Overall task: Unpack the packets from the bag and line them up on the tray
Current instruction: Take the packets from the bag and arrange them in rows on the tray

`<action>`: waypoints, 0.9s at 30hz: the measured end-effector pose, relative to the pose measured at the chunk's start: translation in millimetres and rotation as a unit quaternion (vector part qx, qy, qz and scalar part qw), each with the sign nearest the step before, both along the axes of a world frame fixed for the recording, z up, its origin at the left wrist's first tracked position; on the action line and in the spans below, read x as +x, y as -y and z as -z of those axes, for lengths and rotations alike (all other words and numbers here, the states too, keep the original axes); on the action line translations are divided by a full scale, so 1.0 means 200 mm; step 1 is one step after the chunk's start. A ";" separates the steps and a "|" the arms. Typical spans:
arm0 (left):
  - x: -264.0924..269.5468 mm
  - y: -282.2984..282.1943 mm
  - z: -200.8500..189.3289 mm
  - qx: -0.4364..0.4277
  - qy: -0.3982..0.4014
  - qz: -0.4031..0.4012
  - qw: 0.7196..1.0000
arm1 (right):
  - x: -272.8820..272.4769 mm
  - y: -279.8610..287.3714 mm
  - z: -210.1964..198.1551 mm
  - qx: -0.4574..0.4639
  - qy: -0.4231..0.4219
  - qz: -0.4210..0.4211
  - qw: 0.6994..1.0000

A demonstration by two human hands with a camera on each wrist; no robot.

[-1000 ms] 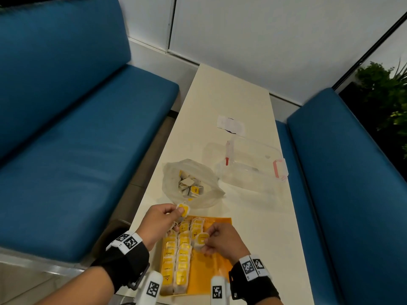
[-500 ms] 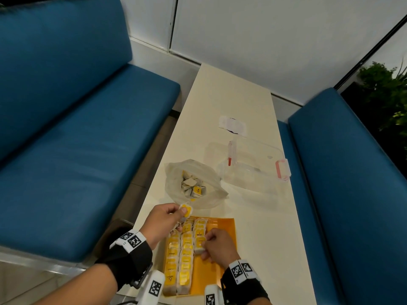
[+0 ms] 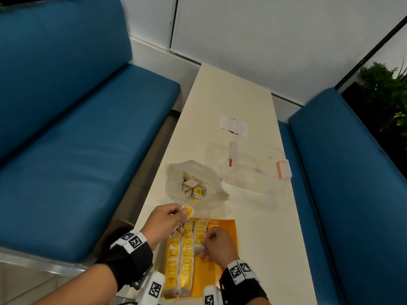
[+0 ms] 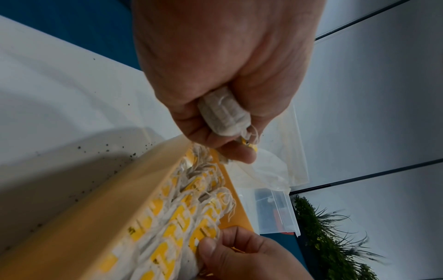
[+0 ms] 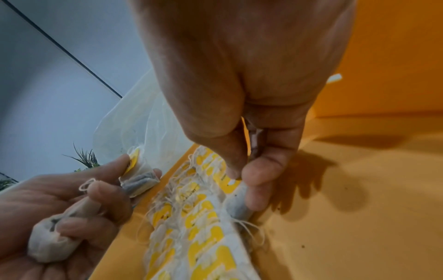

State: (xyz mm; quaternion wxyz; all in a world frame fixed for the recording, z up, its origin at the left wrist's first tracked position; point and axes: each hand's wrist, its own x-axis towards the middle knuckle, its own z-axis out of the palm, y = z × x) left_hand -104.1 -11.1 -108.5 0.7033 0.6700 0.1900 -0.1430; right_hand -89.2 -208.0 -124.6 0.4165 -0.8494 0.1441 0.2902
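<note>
Between blue benches, a cream table (image 3: 231, 102) carries an orange tray (image 3: 222, 225) with tea-bag rows (image 3: 182, 256). Just beyond the tray sits the plastic bag (image 3: 193, 183). Over the tray's far-left corner, the left hand (image 3: 164, 221) pinches loose tea bags (image 5: 140, 180); on the tray, the right hand (image 3: 217, 244) pinches a row-end bag (image 5: 237, 202).

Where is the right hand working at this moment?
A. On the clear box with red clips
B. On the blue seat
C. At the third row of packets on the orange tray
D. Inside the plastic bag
C: the right hand pinches a packet at the third row's near end on the orange tray, apart from the plastic bag.
</note>
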 end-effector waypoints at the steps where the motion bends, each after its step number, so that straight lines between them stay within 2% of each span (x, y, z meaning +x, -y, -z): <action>1: 0.00 0.00 0.00 -0.003 0.000 0.000 1.000 | 0.00 0.00 0.01 0.001 0.000 0.001 1.000; 7: -0.01 0.00 -0.02 0.006 0.002 0.007 1.000 | 0.01 -0.03 0.01 -0.001 -0.022 0.026 0.999; 9: 0.00 0.00 -0.03 -0.002 0.001 0.007 1.000 | 0.01 -0.03 -0.01 -0.037 0.010 0.001 0.999; 11: -0.01 -0.01 -0.04 -0.007 0.003 0.011 1.000 | 0.02 -0.02 -0.07 -0.097 0.091 -0.034 0.991; 12: -0.01 -0.01 -0.05 -0.007 0.006 0.018 1.000 | 0.03 -0.02 -0.11 -0.089 0.132 -0.035 0.987; 14: -0.01 0.00 -0.07 -0.012 0.012 0.034 0.999 | 0.03 -0.04 -0.21 0.003 0.176 -0.016 0.984; 17: -0.01 0.02 -0.09 -0.023 0.020 0.056 0.998 | 0.03 -0.07 -0.32 0.129 0.163 -0.007 0.978; 21: -0.01 0.04 -0.11 -0.028 0.028 0.085 0.996 | 0.05 -0.08 -0.32 0.130 0.179 0.005 0.975; 27: -0.02 0.03 -0.10 0.012 0.028 0.115 0.993 | 0.04 -0.07 -0.32 0.150 0.177 0.019 0.972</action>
